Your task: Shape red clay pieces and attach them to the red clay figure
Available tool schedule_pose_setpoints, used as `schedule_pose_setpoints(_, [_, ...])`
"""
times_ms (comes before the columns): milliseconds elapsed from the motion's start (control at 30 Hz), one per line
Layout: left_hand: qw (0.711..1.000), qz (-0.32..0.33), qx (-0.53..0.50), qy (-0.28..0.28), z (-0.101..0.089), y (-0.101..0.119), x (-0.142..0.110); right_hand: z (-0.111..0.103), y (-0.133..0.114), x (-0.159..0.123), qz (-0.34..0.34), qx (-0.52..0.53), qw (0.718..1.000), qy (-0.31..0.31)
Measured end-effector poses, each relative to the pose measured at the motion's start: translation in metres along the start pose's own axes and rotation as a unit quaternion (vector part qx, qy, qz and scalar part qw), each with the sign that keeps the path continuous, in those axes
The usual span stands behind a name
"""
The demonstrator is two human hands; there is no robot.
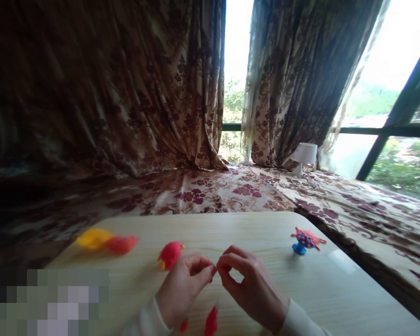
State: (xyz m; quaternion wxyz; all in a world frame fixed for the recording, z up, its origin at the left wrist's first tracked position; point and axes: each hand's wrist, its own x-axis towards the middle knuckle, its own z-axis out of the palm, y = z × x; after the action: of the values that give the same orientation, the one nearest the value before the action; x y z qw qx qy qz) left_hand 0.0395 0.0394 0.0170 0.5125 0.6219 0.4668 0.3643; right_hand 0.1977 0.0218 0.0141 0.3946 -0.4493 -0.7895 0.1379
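My left hand (187, 284) and my right hand (250, 287) meet over the middle of the table, thumb and fingers of each pinched together. Their fingertips almost touch; whatever lies between them is too small to make out. Just beyond my left hand sits a round pink-red lump (171, 255) with small yellow bits sticking out, looking like modelling clay. Below the hands lie a pointed red piece (211, 321) and a smaller red bit (184, 325), partly hidden by the left wrist.
On the pale wooden table (231, 224), a yellow lump (94, 239) touches an orange-red lump (122, 244) at the left. Toward the right stands a blue-footed figure (305, 240) with a spiky pink top. Behind are a flowered cover, curtains and a white lamp (305, 154).
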Motion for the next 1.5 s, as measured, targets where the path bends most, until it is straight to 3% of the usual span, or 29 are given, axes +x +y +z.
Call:
schedule_pose_setpoints(133, [0.999,-0.001,0.030,0.016,0.000,0.000,-0.002,-0.007,0.013,0.003,0.076,0.005,0.997,0.024])
schedule_pose_setpoints(267, [0.975,0.101,0.196,0.041,0.000,-0.008,-0.004,-0.028,0.042,0.008,0.146,-0.006,0.989,0.026])
schedule_pose_setpoints(400, [0.916,0.167,0.364,0.016,0.004,-0.015,-0.007,-0.045,0.055,0.008,0.174,-0.032,0.984,-0.021])
schedule_pose_setpoints(533, [0.908,0.161,0.386,0.022,0.006,-0.017,-0.008,-0.049,0.046,0.005,0.172,-0.085,0.978,-0.082])
schedule_pose_setpoints(733, [0.916,0.238,0.310,0.090,-0.001,-0.019,-0.006,-0.043,0.032,-0.001,0.170,-0.149,0.964,-0.139])
schedule_pose_setpoints(867, [0.931,0.238,0.250,0.123,-0.003,-0.014,-0.009,-0.038,0.032,-0.002,0.169,-0.155,0.964,-0.133])
schedule_pose_setpoints(1000, [0.969,0.157,0.141,0.131,0.002,-0.007,-0.012,-0.032,0.024,0.001,0.160,-0.088,0.977,-0.108])
schedule_pose_setpoints(1100, [0.994,0.043,-0.018,0.103,0.006,-0.002,-0.014,-0.025,0.012,0.004,0.169,0.134,0.975,-0.058])
schedule_pose_setpoints(1167, [0.988,-0.016,-0.140,0.064,0.008,0.001,-0.015,-0.020,0.004,0.005,0.171,0.261,0.950,-0.025])
schedule_pose_setpoints(1233, [0.969,-0.051,-0.238,0.030,0.009,0.003,-0.017,-0.016,-0.002,0.004,0.162,0.304,0.939,-0.008])
schedule_pose_setpoints(1333, [0.939,-0.097,-0.331,0.004,0.010,0.005,-0.019,-0.010,-0.005,0.002,0.144,0.322,0.936,0.005])
schedule_pose_setpoints(1500, [0.897,-0.165,-0.411,0.012,0.012,0.005,-0.019,-0.005,-0.005,-0.002,0.099,0.303,0.948,0.018])
